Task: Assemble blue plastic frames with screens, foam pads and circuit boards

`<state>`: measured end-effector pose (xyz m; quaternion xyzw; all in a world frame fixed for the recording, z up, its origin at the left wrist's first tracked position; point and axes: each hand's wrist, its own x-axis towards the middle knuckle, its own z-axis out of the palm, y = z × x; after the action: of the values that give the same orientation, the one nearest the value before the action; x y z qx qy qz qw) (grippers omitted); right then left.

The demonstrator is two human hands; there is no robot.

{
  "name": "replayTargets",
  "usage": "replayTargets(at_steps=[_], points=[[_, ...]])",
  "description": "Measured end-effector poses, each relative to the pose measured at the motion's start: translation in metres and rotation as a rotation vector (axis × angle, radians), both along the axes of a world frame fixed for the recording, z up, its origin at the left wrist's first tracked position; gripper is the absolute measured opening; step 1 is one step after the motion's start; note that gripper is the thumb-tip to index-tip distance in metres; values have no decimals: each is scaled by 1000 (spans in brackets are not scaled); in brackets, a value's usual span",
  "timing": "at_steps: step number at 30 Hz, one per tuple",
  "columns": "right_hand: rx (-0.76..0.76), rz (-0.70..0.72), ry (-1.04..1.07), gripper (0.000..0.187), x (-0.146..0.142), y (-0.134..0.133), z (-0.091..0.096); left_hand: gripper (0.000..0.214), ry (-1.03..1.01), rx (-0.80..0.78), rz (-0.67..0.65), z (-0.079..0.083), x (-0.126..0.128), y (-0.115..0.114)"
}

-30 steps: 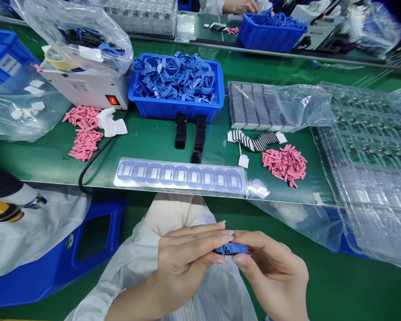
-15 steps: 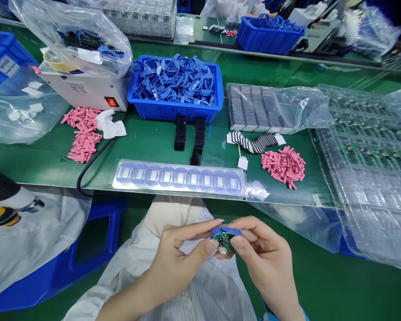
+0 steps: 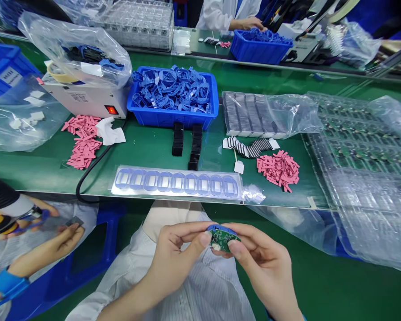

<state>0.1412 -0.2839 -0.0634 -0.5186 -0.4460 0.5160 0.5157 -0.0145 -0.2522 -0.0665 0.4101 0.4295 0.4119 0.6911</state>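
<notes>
Over my lap, both hands pinch one small part: a green circuit board set in a blue frame (image 3: pixel 222 237). My left hand (image 3: pixel 177 259) grips its left edge with thumb and fingers. My right hand (image 3: pixel 263 264) holds the right edge, the board's green face turned up toward me. On the table edge just ahead lies a clear strip with a row of blue rings (image 3: pixel 176 182).
A blue bin of blue frames (image 3: pixel 172 117) sits at centre back, two black stacks (image 3: pixel 187 140) before it. Pink strips lie in piles left (image 3: pixel 82 141) and right (image 3: pixel 278 167). Clear trays of boards (image 3: pixel 361 151) fill the right. A neighbour's hands (image 3: pixel 58 238) work at lower left.
The part was held edge-on, showing its blue side; it has been turned so the green board faces up. A neighbour's hands have come into view at lower left.
</notes>
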Motion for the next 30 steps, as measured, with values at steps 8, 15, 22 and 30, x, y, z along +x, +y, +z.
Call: replayTargets(at_steps=[8, 15, 22, 30], points=[[67, 85, -5, 21, 11, 7, 6, 38, 73, 260, -28, 4, -6, 5], [297, 85, -306, 43, 22, 14, 8, 49, 10, 285, 0, 6, -5, 7], [387, 104, -428, 34, 25, 22, 14, 48, 96, 491, 29, 3, -3, 13], [235, 155, -218, 30, 27, 32, 5, 39, 184, 690, -50, -7, -8, 29]])
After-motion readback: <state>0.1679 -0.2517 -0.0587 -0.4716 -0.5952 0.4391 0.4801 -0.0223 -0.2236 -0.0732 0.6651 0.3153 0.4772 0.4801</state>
